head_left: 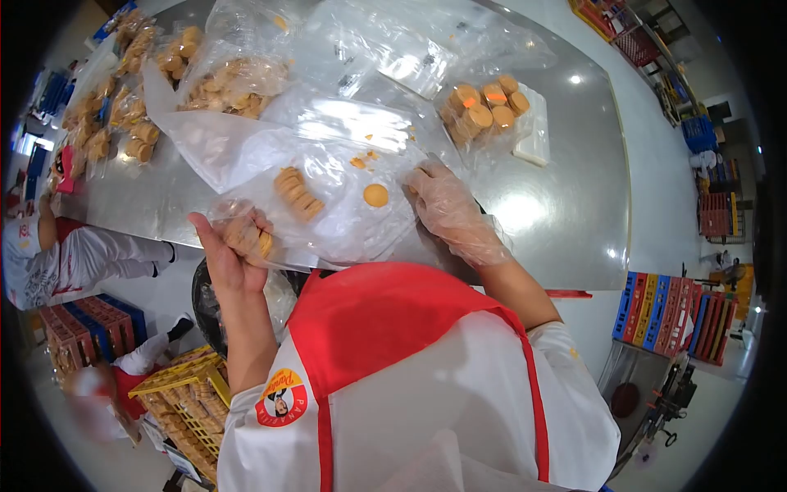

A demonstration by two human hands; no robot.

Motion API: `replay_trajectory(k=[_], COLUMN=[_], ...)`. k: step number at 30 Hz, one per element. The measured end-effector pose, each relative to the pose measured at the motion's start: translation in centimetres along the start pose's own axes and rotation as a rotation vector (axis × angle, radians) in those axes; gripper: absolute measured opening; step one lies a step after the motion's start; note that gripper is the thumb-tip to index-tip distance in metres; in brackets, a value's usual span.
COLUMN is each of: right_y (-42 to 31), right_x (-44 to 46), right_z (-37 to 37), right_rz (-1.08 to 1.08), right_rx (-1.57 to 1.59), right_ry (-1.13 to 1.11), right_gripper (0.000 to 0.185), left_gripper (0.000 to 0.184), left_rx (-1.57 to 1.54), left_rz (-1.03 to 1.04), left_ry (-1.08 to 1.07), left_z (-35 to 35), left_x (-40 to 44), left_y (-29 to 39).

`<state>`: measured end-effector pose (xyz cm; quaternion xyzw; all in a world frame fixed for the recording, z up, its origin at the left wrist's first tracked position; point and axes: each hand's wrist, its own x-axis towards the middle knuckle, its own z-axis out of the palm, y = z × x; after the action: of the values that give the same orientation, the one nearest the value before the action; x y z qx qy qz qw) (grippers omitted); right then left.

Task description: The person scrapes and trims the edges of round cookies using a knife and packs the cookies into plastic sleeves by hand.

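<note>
My left hand, bare and palm up, has its fingers closed around a clear plastic bag with a few round cookies at the fingertips. My right hand wears a clear plastic glove. Its fingers curl down at the right edge of a white plastic sheet, and whatever is inside them is hidden. Between my hands, a slanted row of cookies rests on the plastic. A single round cookie lies flat nearer my right hand, with broken cookie pieces just beyond it.
A bag of cookies stands beside a stack of white sheets on the steel table. A large bag of cookies and several smaller bags fill the far left. A co-worker stands at left. A yellow crate holds more cookies.
</note>
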<state>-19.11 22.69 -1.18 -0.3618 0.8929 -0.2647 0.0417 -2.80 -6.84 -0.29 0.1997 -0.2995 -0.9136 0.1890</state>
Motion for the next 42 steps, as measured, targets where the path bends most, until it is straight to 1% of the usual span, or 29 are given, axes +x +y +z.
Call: replay_trajectory(k=[2,5,6,9,12,14,15,18,21,24,27,29,30,36,38,40,42], right_y=[-1.4,-4.3,-3.7,-7.4,-10.3,-11.2,-11.4,-11.8,-12.0,-11.8,-12.3,-12.2,-12.0,-11.5,-11.7,-11.9,-12.1], right_x=[-0.2,-0.3,-0.4,-0.7,-0.7,-1.0,-1.1,-1.3,-1.2,-1.1,-0.7,-0.3,-0.1,0.6,1.1,1.5,2.5], right_z=[-1.3,-4.9,-4.7,-7.6,-9.4,-10.0,-10.2,-10.6,-10.5,-9.9,-10.4,-10.0,-9.6,-7.5,-7.1,-6.6,-6.0], right_rz=[0.01,0.372,0.214,0.141,0.047,0.073,0.087,0.131,0.118,0.126,0.253,0.343,0.388,0.211,0.213,0.246,0.262], right_rx=[0.187,1.107,1.343,1.286,1.319,1.344,1.353,1.235,1.214,1.097,1.115,1.212,1.258,1.383,1.402,1.39,1.358], right_ry=[0.056,-0.125,-0.124,-0.056,-0.01,-0.063,-0.09,-0.117,-0.136,-0.084,-0.111,-0.096,-0.089,-0.131,-0.157,-0.153,-0.182], right_gripper=[0.023,0.028,0.034,0.031,0.039,0.043,0.045,0.043,0.041,0.036,0.032,0.031,0.031,0.039,0.041,0.044,0.045], left_gripper=[0.07,0.068,0.067,0.065,0.066,0.066,0.066,0.066,0.066,0.066,0.066,0.066,0.067,0.066,0.065,0.062,0.059], left_rx=[-0.041,-0.042,-0.016,0.031,0.038,0.042,0.035,0.006,-0.015,-0.016,-0.007,-0.002,-0.016,-0.017,-0.014,-0.017,0.018], left_rz=[0.021,0.031,0.015,-0.023,-0.02,-0.012,-0.008,-0.004,-0.01,-0.016,-0.017,-0.011,-0.013,-0.019,-0.01,-0.082,-0.066], left_ry=[-0.003,0.042,0.053,0.072,0.051,0.028,0.049,0.093,0.1,0.109,0.103,0.115,0.1,0.071,0.049,-0.036,-0.126], left_z=[0.1,0.2,0.4,1.0,1.2,1.2,1.4,1.6,1.5,1.5,1.3,1.3,1.1,0.9,1.5,1.2,0.2], left_x=[-0.3,-0.2,-0.2,-0.2,-0.1,-0.2,-0.2,-0.3,-0.3,-0.4,-0.4,-0.5,-0.5,-0.6,-1.1,-1.3,-1.1], left_y=[0.1,0.1,0.1,-0.2,-0.3,-0.1,-0.1,0.0,0.0,-0.1,-0.2,-0.1,-0.1,-0.6,-0.8,-1.4,-2.1])
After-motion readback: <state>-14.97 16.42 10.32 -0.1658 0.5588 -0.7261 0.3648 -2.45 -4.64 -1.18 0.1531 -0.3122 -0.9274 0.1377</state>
